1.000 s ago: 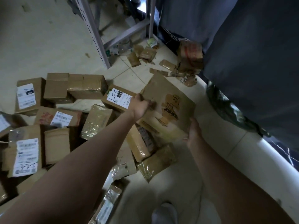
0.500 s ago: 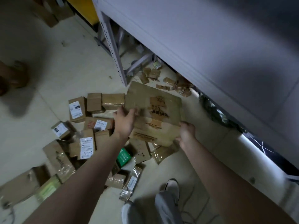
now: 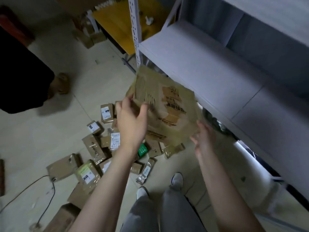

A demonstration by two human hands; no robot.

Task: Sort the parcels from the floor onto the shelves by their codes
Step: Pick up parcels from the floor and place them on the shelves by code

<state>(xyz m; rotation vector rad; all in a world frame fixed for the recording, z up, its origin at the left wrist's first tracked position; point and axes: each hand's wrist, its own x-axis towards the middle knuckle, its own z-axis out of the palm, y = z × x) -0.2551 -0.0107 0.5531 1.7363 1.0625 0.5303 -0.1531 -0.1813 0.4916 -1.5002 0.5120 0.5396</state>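
Item in hand: one large flat brown cardboard parcel (image 3: pixel 163 111), held in the air above the floor pile and just in front of the grey metal shelf board (image 3: pixel 200 64), its far edge overlapping the shelf lip in view. The left hand (image 3: pixel 132 121) grips the parcel's left edge, thumb on the upper face and fingers curled behind. The right hand (image 3: pixel 203 136) meets the lower right corner with fingers straight and spread, apparently carrying rather than pinching, though blur leaves this uncertain. No white code label shows on the visible face, only print and torn tape, so the sound practice is judged to be turning the parcel over to read the code before choosing a shelf. The right hand should take a firmer hold first, since a wide thin parcel will likely sag or swing from one gripped edge. Clearances: the white perforated steel upright (image 3: pixel 135 30) stands close to the parcel's far left corner and could catch it. The shelf surface itself appears bare and open for a flat slide-in. Underfoot, the scattered taped cardboard parcels (image 3: pixel 95 148) lie just left of the person's white shoes (image 3: pixel 177 179), and a black cable (image 3: pixel 50 190) trails further left. Another person's brown shoe (image 3: pixel 61 82) stands well apart.
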